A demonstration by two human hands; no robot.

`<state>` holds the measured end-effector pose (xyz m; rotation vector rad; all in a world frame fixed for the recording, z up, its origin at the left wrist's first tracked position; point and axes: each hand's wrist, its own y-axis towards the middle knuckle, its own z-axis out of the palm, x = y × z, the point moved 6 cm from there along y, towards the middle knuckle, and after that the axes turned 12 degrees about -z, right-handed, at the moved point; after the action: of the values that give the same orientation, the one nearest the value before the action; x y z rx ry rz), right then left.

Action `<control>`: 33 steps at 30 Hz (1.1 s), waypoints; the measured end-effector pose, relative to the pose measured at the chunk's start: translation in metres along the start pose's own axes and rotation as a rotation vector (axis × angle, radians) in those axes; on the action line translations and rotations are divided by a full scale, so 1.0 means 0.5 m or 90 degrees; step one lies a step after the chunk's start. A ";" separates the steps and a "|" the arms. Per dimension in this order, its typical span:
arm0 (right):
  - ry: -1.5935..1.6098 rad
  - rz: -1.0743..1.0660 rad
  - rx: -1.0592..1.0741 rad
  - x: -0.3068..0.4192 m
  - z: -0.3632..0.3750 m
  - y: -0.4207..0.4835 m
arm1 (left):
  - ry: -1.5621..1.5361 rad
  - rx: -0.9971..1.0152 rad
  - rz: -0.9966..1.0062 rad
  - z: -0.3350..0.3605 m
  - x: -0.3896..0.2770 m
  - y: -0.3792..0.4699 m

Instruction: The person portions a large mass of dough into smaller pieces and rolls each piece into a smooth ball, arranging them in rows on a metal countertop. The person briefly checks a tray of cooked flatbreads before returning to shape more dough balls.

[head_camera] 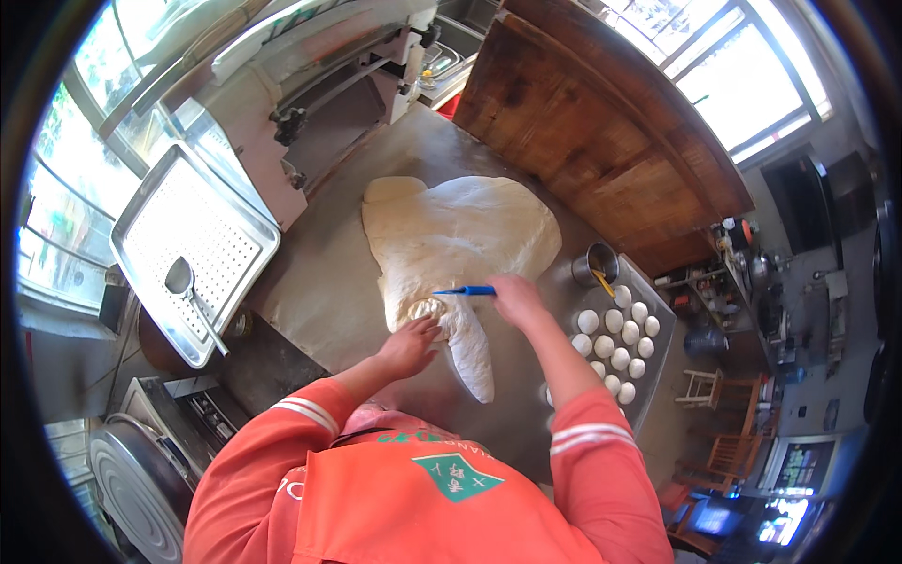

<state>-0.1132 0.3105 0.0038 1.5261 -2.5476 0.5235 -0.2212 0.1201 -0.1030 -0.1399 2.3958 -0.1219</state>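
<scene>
A big sheet of pale dough (479, 225) spreads over the metal worktop (320, 275), with a long tongue of dough (471, 359) hanging toward me. My right hand (518, 299) grips a blue-handled knife (468, 290), its blade pointing left over the dough. Just below the blade, my left hand (412, 345) rests with extended fingertips against the dough's near edge. A rough, cut-looking dough face (426, 308) shows beside those fingers. Whether the blade touches the dough cannot be made out.
Several round dough balls (604, 346) sit at the worktop's right side. Behind them stands a metal cup (595, 264) with a yellow-handled utensil. A perforated metal tray (211, 240) holds a large spoon (181, 278) at left. A wooden board (578, 134) and a machine (331, 106) border the far side.
</scene>
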 end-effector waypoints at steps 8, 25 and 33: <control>-0.047 0.057 0.160 -0.026 0.230 0.200 | 0.181 0.050 -0.045 0.045 0.007 0.005; 0.076 0.171 -0.067 0.249 0.245 -0.133 | -0.363 0.291 -0.050 -0.036 0.109 -0.163; 0.026 0.008 -0.213 0.435 0.202 -0.094 | -0.903 0.257 -0.378 -0.202 0.097 -0.140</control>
<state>-0.1702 0.0739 -0.0183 1.3664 -2.4591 0.1159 -0.3204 0.0491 -0.0519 -0.5294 0.8411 -0.5566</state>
